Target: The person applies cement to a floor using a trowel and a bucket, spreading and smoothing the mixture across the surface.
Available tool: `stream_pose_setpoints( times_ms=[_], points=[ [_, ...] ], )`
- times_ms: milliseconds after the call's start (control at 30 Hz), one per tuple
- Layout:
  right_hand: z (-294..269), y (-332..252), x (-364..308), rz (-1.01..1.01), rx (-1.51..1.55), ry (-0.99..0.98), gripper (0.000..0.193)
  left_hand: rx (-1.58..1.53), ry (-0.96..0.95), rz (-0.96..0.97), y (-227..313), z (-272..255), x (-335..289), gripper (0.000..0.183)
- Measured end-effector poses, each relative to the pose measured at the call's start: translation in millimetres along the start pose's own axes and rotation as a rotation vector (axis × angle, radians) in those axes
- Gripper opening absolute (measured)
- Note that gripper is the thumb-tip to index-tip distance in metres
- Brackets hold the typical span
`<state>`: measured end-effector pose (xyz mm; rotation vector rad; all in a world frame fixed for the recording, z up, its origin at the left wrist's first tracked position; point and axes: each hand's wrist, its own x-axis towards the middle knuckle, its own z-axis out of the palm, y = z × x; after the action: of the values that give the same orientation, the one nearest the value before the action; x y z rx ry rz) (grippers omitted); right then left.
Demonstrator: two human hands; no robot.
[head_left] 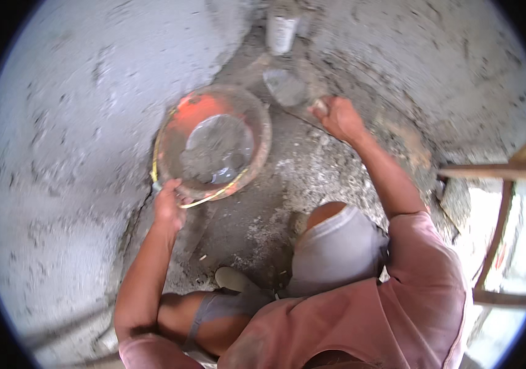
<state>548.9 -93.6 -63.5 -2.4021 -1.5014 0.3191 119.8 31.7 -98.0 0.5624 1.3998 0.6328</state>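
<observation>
An orange bucket [197, 112], smeared with grey, stands tilted at the left, its mouth toward me. Wet grey mortar [217, 147] lies inside it. My left hand [169, 202] is closed on the near left of its rim, where the thin yellow handle [226, 186] runs along the edge. Over to the right, my right hand [340, 119] is wrapped round the grip of a trowel. The trowel's grey, mortar-coated blade [286, 87] points left, close to the floor in the corner and apart from the bucket.
A whitish container [282, 32] stands in the far corner between two rough grey walls. Rubble and dried mortar cover parts of the floor [312, 172]. My bent knees are close in front. At the right, a wooden frame [490, 172] borders a bright opening.
</observation>
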Motion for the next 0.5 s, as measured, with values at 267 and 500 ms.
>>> stream_pose_setpoints(
  times_ms=[267, 500],
  points=[
    [59.6, 121.3, -108.0, 0.549, 0.357, -0.28, 0.052, -0.014, 0.031, -0.032, -6.1, -8.4, 6.6, 0.018],
    [70.2, 205.5, -44.0, 0.345, 0.068, -0.105, 0.053, -0.032, 0.073, -0.029, -0.1, -12.2, -0.9, 0.017]
  ],
)
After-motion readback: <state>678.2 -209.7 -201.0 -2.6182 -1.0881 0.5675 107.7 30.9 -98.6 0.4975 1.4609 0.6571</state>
